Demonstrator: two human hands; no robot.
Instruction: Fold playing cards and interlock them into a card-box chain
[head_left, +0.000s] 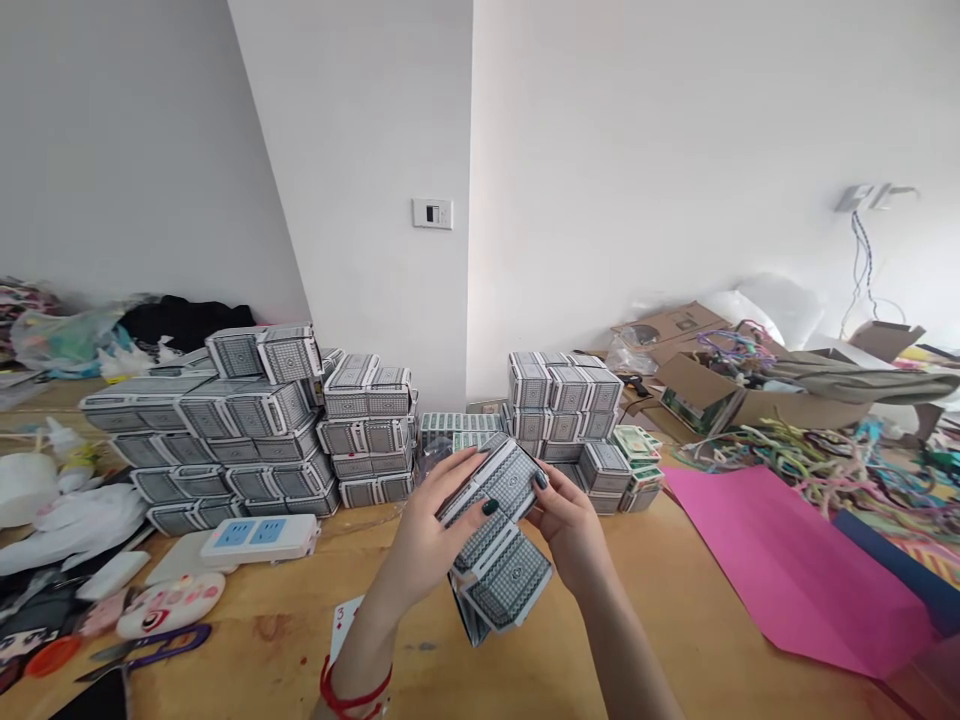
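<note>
Both my hands hold a small block built of folded playing cards (pixel 499 540) with grey patterned backs, lifted above the wooden table (pixel 660 600). My left hand (pixel 435 535) grips its left side, thumb across the top. My right hand (pixel 574 520) closes on its right side. Behind them lie stacks of the same card blocks, one on the left (pixel 247 430) and one on the right (pixel 566 400). A single red-pip playing card (pixel 345 625) lies flat by my left wrist.
A white power strip (pixel 259 537), scissors (pixel 146 648) and small clutter lie at the left. A pink paper sheet (pixel 787 560), coloured cords (pixel 810 450) and cardboard boxes (pixel 712 390) fill the right. White walls stand behind.
</note>
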